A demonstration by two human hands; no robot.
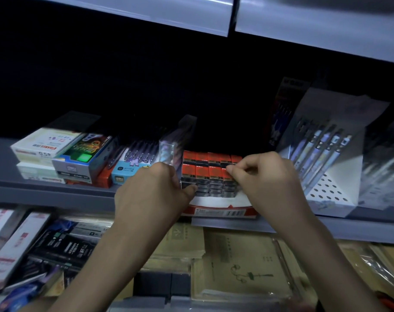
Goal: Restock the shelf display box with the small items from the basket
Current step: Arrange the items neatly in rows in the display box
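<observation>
A red and white display box [223, 210] stands on the grey shelf [56, 194], packed with rows of small red and black packs [205, 174]. My left hand [155, 192] is at the left end of the rows, its thumb against the front packs and its fingers curled along their side. My right hand [268, 176] is at the right end, with its fingertips pinching the top of a small pack [228, 171] in the row. The basket is out of view.
Left of the box are a blue pen box [124, 172], a green and blue carton [85, 161] and white cartons [45, 145]. A white perforated pen stand [331, 176] is on the right. Another shelf [315, 25] hangs overhead. Brown envelopes [241, 262] lie below.
</observation>
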